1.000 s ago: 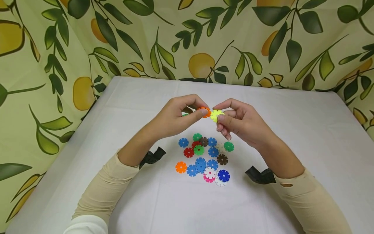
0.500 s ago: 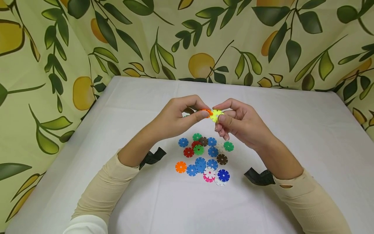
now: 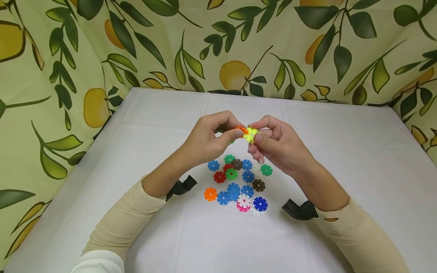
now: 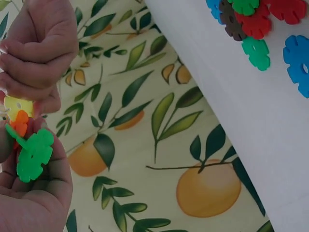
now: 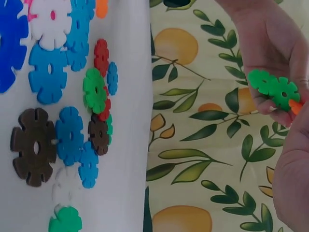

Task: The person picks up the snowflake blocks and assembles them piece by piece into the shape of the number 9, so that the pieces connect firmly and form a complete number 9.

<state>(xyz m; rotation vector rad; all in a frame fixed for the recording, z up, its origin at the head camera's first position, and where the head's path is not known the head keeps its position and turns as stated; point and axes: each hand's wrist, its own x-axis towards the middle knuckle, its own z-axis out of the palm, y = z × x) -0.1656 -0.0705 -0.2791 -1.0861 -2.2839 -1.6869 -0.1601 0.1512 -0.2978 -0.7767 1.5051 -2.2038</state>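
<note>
My left hand (image 3: 211,138) pinches an orange notched disc (image 3: 243,130) between thumb and fingertips. Two green notched discs (image 5: 285,93) join onto that orange one and lie within the left fingers, mostly hidden in the head view. Opposite, my right hand (image 3: 281,146) grips a yellow notched disc (image 3: 250,135) by its edge, thumb in front. Yellow and orange meet rim to rim at an angle, the orange one nearly edge-on. In the left wrist view, the yellow disc (image 4: 18,107), orange disc (image 4: 19,123) and green disc (image 4: 35,154) sit in one chain between both hands.
Below the hands, loose notched discs lie on the white tabletop (image 3: 164,235), among them an orange disc (image 3: 210,194), a dark blue disc (image 3: 260,204), a brown disc (image 3: 258,185) and a red disc (image 3: 220,177). Some overlap. A leaf-and-fruit patterned cloth (image 3: 235,49) hangs behind.
The right hand has shifted slightly left, bringing the yellow disc against the orange one. The orange disc has turned from showing its face to nearly edge-on.
</note>
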